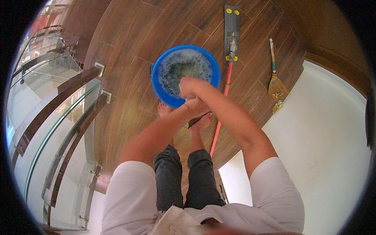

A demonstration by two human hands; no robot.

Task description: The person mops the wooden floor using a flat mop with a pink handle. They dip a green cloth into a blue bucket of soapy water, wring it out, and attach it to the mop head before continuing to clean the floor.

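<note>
Over the near side of a blue plastic basin (216, 72), my two hands meet, close together or touching. My right hand (189, 87) is bent at the wrist with its fingers curled in a fist. My left hand (196, 105) lies just below it, near the basin's rim, partly covered by the right forearm. A small pale patch shows between them, too little to name; the palms are hidden, so I cannot tell what they grip. Foamy, greyish soapy water (183, 66) fills the basin, which stands on the floor in front of my bare feet (201, 122).
A flat mop with a grey head (232, 28) and a red pole (228, 77) lies right of the basin. A short broom (276, 86) lies farther right, by a white wall (317, 132). Glass railing (60, 108) with metal posts runs along the left. The floor (126, 73) has wood-look planks.
</note>
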